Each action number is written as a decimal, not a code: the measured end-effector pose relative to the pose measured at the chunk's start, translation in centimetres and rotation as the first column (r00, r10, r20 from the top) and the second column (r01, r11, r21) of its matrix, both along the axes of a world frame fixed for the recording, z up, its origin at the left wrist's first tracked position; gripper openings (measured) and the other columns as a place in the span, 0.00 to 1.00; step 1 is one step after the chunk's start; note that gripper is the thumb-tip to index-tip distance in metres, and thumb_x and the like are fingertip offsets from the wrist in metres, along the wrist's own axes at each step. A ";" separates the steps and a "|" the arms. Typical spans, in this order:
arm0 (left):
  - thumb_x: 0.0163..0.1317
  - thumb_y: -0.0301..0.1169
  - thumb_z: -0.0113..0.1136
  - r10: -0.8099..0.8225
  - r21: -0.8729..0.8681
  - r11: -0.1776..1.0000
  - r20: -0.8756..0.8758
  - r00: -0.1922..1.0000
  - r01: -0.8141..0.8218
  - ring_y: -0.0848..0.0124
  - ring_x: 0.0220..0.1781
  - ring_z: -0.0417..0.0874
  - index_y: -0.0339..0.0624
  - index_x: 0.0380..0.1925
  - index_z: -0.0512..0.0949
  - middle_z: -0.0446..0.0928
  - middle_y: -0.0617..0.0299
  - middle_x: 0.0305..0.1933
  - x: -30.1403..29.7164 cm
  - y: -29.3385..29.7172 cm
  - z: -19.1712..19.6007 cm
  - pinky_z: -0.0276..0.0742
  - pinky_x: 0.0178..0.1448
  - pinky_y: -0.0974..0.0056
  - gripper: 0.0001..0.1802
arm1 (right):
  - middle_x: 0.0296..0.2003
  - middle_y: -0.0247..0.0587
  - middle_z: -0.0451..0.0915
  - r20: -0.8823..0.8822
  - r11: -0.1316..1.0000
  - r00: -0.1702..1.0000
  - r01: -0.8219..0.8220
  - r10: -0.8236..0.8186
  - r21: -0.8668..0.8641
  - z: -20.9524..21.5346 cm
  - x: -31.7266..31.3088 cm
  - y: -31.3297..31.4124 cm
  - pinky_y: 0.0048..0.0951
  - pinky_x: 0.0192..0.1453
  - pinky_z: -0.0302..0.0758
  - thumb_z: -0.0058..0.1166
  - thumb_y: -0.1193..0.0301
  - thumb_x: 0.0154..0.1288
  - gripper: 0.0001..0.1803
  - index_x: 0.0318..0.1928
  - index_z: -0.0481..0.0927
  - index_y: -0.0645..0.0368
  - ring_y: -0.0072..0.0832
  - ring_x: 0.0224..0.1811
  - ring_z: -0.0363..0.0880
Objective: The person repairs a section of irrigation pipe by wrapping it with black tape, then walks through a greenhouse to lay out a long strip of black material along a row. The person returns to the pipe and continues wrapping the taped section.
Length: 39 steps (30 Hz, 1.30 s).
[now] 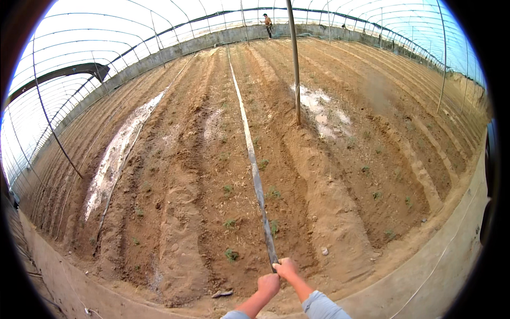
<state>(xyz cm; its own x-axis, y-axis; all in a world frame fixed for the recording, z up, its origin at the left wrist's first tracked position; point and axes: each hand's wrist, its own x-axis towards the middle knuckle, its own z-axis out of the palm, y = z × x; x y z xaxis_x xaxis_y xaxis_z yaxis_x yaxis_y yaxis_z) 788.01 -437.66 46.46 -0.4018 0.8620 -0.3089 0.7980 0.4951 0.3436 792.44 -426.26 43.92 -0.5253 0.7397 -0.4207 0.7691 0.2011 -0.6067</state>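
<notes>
A long flat dark irrigation hose (257, 186) runs from my hands straight away over the soil to the far end of the greenhouse. My left hand (269, 285) is closed in a fist near the hose's close end. Just ahead and to its right, my right hand (287, 269) is wrapped round the hose. The two hands are close together, and the hose looks drawn straight between them and the far end. Small green plants (231, 255) grow in the soil on both sides of it.
Soil ridges (340, 212) run lengthwise. Wet patches lie left (119, 154) and right (321, 114). A brown post (295, 69) stands right of the hose. A concrete edge (425, 282) curves along the near side. Another person (268, 25) stands at the far wall.
</notes>
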 end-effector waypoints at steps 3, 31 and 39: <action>0.50 0.32 0.54 -0.061 -0.022 0.998 0.017 0.998 0.062 0.58 0.26 0.83 0.46 0.19 0.79 0.80 0.56 0.21 0.8 -0.5 -7.2 0.77 0.30 0.54 0.07 | 0.26 0.48 0.82 -0.018 0.997 1.000 0.021 -0.022 -0.074 -9.7 1.8 -1.0 0.40 0.37 0.75 0.58 0.56 0.53 0.16 0.30 0.85 0.56 0.40 0.30 0.82; 0.59 0.46 0.54 -0.026 0.054 0.999 0.580 0.814 -0.007 0.57 0.35 0.84 0.38 0.37 0.82 0.82 0.50 0.31 -5.0 -7.2 -39.1 0.77 0.42 0.56 0.21 | 0.24 0.41 0.79 -0.346 0.617 0.571 0.391 -0.745 -0.682 -39.7 11.2 -1.7 0.31 0.27 0.75 0.53 0.72 0.62 0.09 0.36 0.78 0.67 0.30 0.22 0.77; 0.55 0.38 0.56 0.081 0.258 0.920 0.613 0.786 -0.296 0.63 0.26 0.80 0.36 0.30 0.82 0.80 0.50 0.25 -2.6 -12.0 -42.0 0.75 0.35 0.55 0.15 | 0.27 0.41 0.80 -0.300 0.590 0.648 0.287 -0.700 -0.755 -40.2 6.0 -4.6 0.33 0.31 0.76 0.57 0.68 0.60 0.12 0.37 0.78 0.65 0.32 0.25 0.79</action>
